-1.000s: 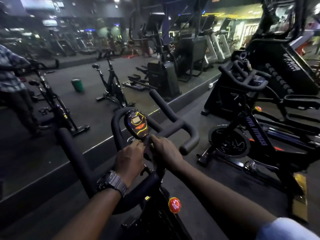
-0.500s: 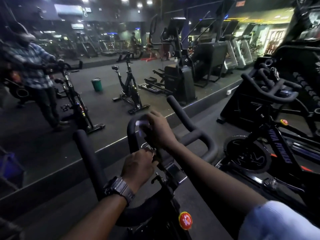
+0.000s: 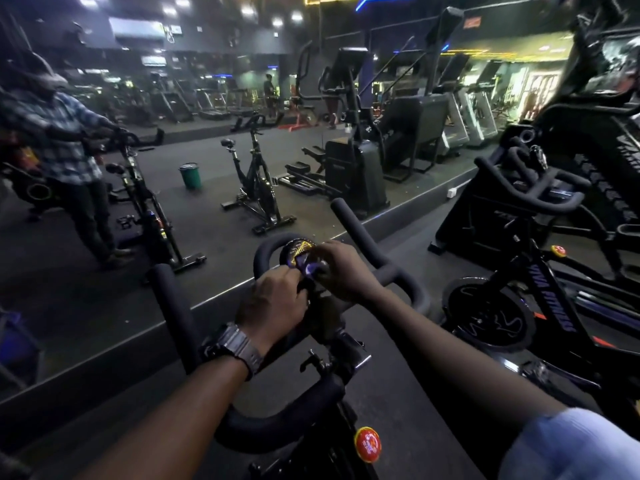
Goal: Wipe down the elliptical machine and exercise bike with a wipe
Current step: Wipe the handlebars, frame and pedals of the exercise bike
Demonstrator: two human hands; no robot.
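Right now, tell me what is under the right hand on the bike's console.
The right hand presses a pale wipe against the bike console. Only a small piece of wipe shows; the rest, and the console's lower face, are covered by both hands.

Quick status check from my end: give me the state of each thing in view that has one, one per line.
Bike console: upright at the handlebar centre, partly covered by the right hand.
Wipe: pressed against the console under the right fingers.
Right hand: wiping the console, holding the wipe.
Left hand: gripping the console mount, steadying it.
Handlebar: untouched on its outer ends.
Red knob: not touched.
Green bin: upright on the floor.
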